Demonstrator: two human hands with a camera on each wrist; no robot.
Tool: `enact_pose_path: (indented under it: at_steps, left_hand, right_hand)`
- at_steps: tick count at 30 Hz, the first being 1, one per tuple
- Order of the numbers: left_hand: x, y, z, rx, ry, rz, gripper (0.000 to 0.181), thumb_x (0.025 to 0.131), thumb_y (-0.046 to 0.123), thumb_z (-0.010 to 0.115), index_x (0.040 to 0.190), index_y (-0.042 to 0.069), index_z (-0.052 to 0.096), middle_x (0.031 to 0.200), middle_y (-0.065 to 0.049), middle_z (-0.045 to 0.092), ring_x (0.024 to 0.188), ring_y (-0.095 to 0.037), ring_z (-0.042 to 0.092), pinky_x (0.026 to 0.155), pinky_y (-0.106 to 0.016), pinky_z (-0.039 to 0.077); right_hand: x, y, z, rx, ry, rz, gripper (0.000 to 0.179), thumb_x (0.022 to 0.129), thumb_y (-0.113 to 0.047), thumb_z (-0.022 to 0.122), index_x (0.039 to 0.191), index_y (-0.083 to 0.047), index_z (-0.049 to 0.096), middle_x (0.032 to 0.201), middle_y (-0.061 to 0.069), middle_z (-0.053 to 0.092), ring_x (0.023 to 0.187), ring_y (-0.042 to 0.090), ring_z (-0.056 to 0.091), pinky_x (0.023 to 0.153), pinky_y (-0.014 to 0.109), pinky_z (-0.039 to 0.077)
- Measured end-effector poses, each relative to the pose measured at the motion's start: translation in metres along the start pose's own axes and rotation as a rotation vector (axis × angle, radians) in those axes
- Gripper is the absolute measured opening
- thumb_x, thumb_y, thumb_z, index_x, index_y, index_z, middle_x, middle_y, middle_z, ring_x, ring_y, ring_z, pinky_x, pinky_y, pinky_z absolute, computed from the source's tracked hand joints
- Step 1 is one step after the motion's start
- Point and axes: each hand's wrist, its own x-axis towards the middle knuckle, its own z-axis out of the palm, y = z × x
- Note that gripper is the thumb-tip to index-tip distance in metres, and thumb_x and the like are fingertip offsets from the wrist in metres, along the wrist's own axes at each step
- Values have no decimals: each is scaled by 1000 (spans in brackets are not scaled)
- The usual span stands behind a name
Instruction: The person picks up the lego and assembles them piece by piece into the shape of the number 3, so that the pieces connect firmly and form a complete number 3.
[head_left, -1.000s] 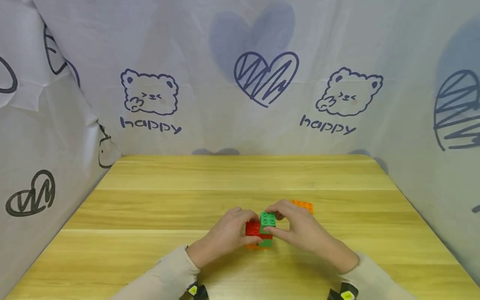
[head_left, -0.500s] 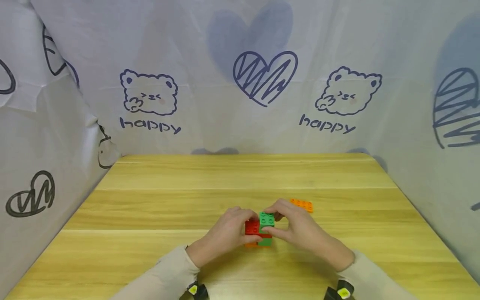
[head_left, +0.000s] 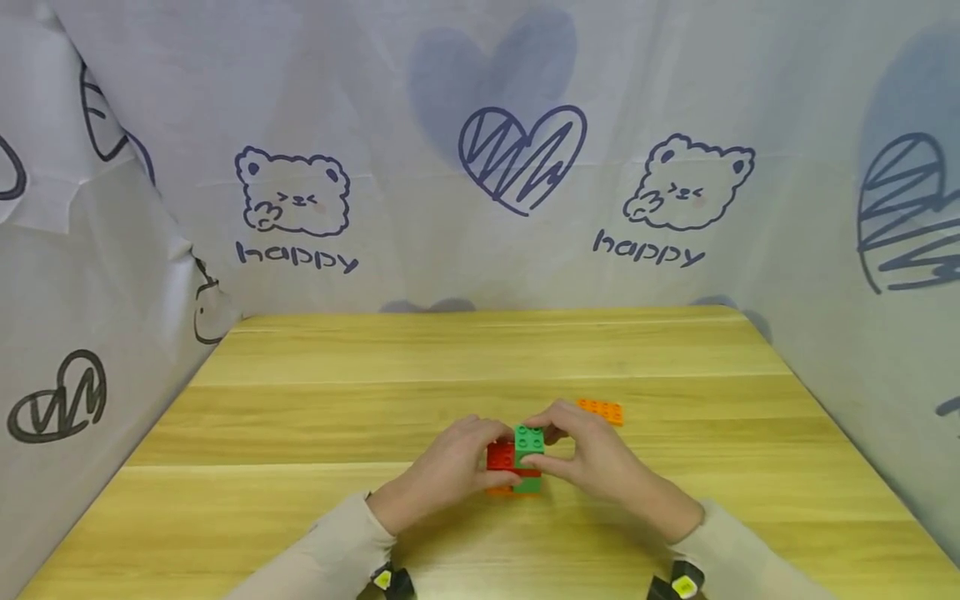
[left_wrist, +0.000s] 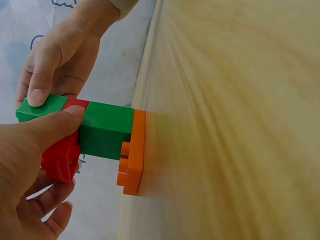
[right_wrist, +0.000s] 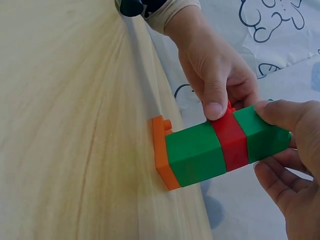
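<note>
A small stack of toy building blocks stands on the table between both hands. At its bottom lies an orange studded plate (left_wrist: 135, 155), and a green block (right_wrist: 197, 154) sits on one end of it. Above that is a red block (right_wrist: 232, 142), overhanging the plate's free studs. A second green block (head_left: 529, 442) tops the red one at its right end. My left hand (head_left: 450, 467) grips the red block between thumb and fingers. With thumb and fingers, my right hand (head_left: 600, 454) pinches the upper green block, which appears seated against the red.
Another orange studded plate (head_left: 602, 410) lies flat on the wooden table (head_left: 337, 417), just beyond my right hand. White cloth (head_left: 420, 233) with printed drawings hangs behind the table and along both sides.
Both hands keep their hold on the stack and barely move. The whole scene shifts slightly left in the head view, and more of the loose orange plate shows than a second ago.
</note>
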Motion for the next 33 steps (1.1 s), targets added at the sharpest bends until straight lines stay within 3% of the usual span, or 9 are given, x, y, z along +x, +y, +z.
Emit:
enact_pose_path:
  at_steps: [5,11,16,22,29,33]
  left_hand:
    - [0,0,-7,-41,-38,-11,49,82,42,77,118,11,65,101,7,64,87,-8,53,74,-25,47]
    - [0,0,-13,-106,-19,-14,52,87,46,70,125,11,63,112,3,64,101,-11,57,87,-33,49]
    - [1,2,-13,-160,-2,-31,48,92,49,62,127,15,62,116,4,63,105,-11,57,88,-34,49]
    - [2,3,-10,-167,38,-22,45,93,45,63,127,15,62,115,2,64,104,-12,57,89,-35,49]
    - [2,5,-8,-183,73,-17,39,93,40,66,123,15,64,111,3,64,100,-13,58,85,-32,50]
    - [2,5,-7,-201,78,-19,40,91,38,69,121,12,65,108,2,65,97,-13,59,82,-34,52]
  right_hand:
    - [-1,-2,0,-2,-10,24,37,85,-25,78,116,-11,65,101,-7,60,86,9,60,79,29,54]
    - [-2,-2,2,-17,-6,29,38,85,-23,77,118,-11,64,102,-7,60,87,9,61,79,31,54]
    - [-3,-3,2,-25,-11,46,41,85,-21,78,121,-11,62,104,-6,60,88,8,62,78,30,54]
    - [-2,-5,1,-41,-35,85,48,85,-22,78,126,-10,57,109,-3,61,90,9,63,79,30,54]
    - [-1,-5,-11,-85,-137,137,63,84,-47,73,133,-13,53,118,-4,61,99,15,61,84,37,53]
    - [-2,0,-22,-100,-134,125,63,84,-52,70,133,-15,54,120,-2,63,104,20,61,87,43,52]
